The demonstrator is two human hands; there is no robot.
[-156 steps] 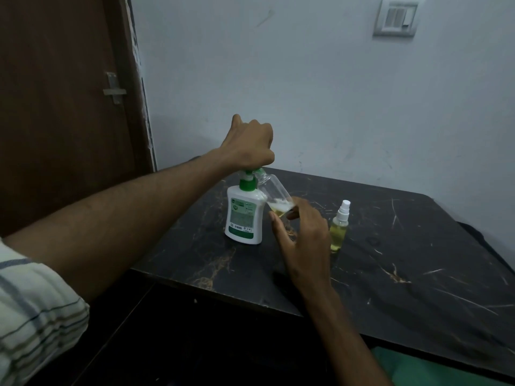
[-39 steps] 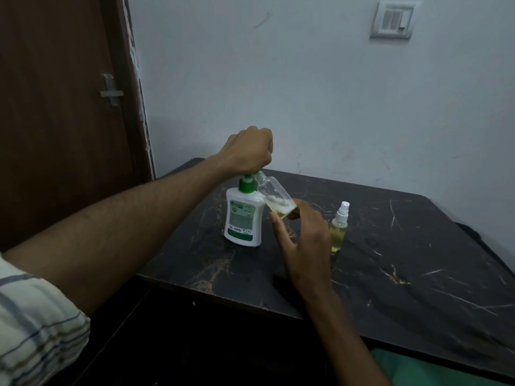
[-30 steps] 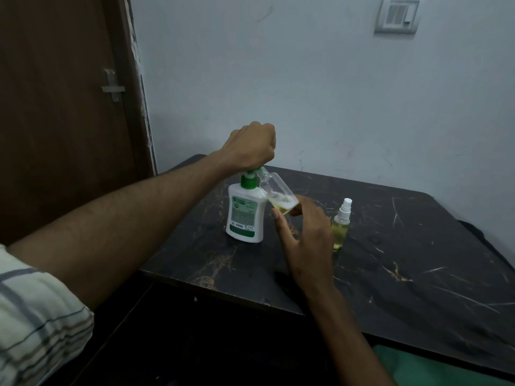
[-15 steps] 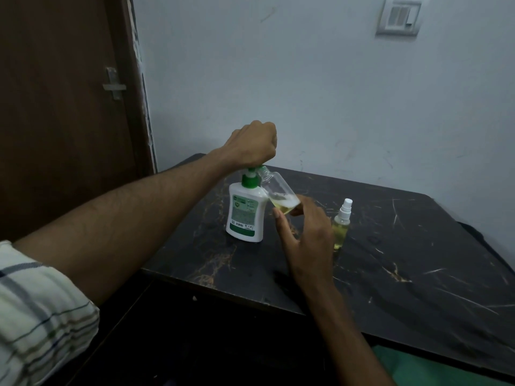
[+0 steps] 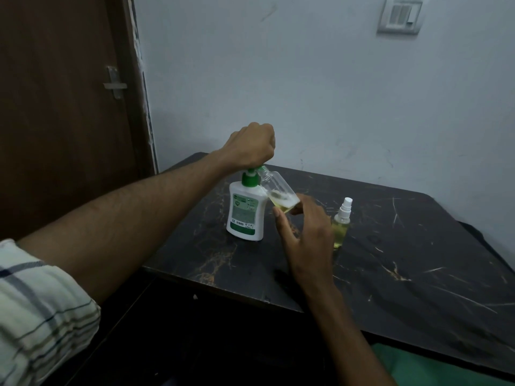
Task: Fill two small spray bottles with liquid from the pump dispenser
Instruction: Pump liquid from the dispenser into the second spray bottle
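A white pump dispenser (image 5: 245, 215) with a green pump head stands on the dark marble-patterned table (image 5: 390, 254). My left hand (image 5: 250, 147) sits as a fist on top of the pump head and covers it. My right hand (image 5: 303, 232) holds a small clear bottle (image 5: 276, 188) by its base, tilted with its open neck up under the pump spout. A little yellow liquid lies in its lower end. A second small spray bottle (image 5: 342, 224) with a white sprayer top, filled with yellow liquid, stands upright just right of my right hand.
A brown door (image 5: 61, 107) with a metal latch is at the left. The white wall behind the table carries a switch plate (image 5: 400, 15). Something green (image 5: 432, 369) shows below the table's near edge at the bottom right.
Both hands stay in place through the earlier frames; my left fist bobs slightly on the pump head. The clear bottle stays tilted at the spout with yellow liquid in its lower end.
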